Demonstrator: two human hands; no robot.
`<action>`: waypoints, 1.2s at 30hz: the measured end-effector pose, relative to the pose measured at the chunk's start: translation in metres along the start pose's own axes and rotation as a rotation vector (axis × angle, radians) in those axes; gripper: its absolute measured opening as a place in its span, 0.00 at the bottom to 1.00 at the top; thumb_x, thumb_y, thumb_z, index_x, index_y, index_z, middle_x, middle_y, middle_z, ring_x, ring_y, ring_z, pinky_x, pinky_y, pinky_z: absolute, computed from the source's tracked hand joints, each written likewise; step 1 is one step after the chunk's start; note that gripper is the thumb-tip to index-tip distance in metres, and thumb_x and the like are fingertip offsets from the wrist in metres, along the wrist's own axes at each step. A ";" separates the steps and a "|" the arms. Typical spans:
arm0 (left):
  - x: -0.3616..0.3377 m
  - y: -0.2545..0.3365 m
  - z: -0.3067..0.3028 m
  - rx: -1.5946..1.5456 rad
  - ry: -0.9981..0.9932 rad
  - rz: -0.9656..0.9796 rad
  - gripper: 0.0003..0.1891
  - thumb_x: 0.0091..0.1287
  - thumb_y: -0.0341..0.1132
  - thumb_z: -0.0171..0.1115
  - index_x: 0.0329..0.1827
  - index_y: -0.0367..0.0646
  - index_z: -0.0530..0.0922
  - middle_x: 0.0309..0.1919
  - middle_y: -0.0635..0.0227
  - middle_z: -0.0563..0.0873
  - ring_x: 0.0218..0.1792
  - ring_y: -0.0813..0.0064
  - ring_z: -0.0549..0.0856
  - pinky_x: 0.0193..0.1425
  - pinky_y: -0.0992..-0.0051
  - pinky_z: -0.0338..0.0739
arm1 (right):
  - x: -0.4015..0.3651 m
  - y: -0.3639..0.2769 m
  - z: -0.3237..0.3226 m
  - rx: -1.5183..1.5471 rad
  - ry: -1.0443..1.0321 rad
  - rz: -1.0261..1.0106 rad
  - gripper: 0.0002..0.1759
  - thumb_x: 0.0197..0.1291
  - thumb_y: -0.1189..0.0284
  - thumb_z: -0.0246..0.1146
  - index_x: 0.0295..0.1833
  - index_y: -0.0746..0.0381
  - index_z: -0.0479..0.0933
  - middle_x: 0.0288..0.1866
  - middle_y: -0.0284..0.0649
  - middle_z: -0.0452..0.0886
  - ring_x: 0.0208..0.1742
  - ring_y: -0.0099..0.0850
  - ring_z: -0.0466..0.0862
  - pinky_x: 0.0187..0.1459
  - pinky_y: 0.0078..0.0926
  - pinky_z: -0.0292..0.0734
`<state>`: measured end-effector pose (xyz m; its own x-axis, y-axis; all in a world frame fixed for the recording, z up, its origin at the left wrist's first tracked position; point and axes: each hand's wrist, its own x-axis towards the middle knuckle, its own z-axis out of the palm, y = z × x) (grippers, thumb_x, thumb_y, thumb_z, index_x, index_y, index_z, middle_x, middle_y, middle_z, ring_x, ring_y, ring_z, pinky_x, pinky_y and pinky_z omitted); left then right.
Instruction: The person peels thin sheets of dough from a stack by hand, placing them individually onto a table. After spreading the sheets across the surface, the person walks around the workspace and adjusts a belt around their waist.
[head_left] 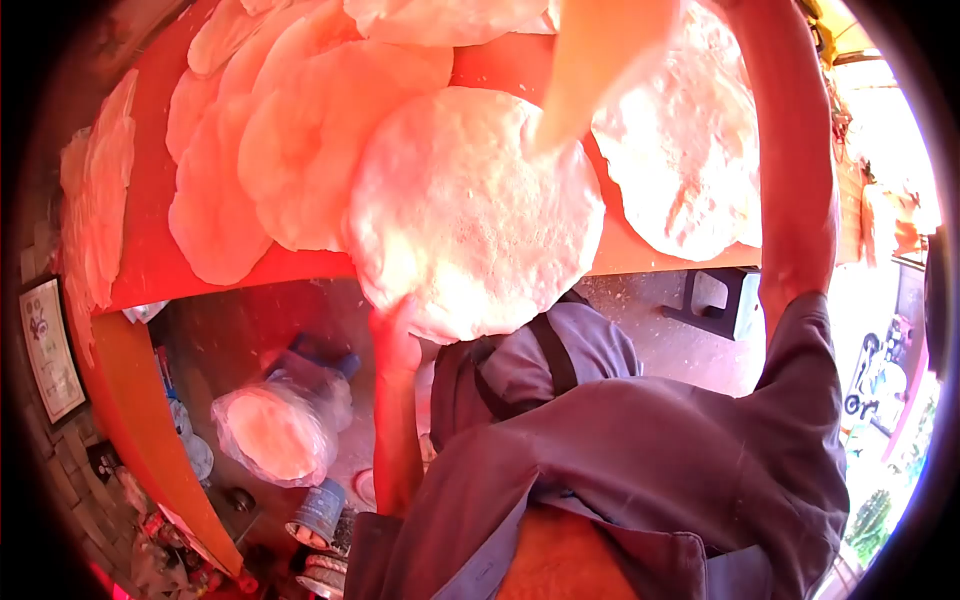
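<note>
My left hand grips the near left edge of a round, pale flatbread, part of which overhangs the table's front edge. Some of its fingers are hidden by the bread. Up the right side stretches my right arm, leaving the frame at the top. Over the far right edge of the bread a smeared pale shape reaches down from above; whether it is my right hand I cannot make out. Beside it lies another flatbread, whiter and bumpy. Several overlapping flatbreads cover the table's left part.
The red-orange table curves round to the left, with more sheets of bread at its far left. Below stand a plastic-wrapped bundle, a metal can and a dark stool. A framed paper is at the left.
</note>
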<state>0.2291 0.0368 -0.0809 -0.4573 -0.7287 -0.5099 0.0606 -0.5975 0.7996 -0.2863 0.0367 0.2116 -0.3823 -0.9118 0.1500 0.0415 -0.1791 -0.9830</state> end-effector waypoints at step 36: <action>-0.031 0.043 -0.031 -0.353 -0.147 0.198 0.13 0.72 0.26 0.56 0.58 0.34 0.77 0.53 0.62 0.85 0.54 0.70 0.84 0.62 0.69 0.76 | -0.135 0.095 0.103 -0.129 -0.099 0.442 0.17 0.66 0.69 0.60 0.53 0.70 0.80 0.35 0.44 0.86 0.33 0.30 0.87 0.32 0.22 0.83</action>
<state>0.2733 0.0231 -0.0408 -0.5265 -0.8004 -0.2866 0.4480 -0.5477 0.7066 -0.1352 0.1047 0.1090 -0.2637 -0.9224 -0.2824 0.0627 0.2757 -0.9592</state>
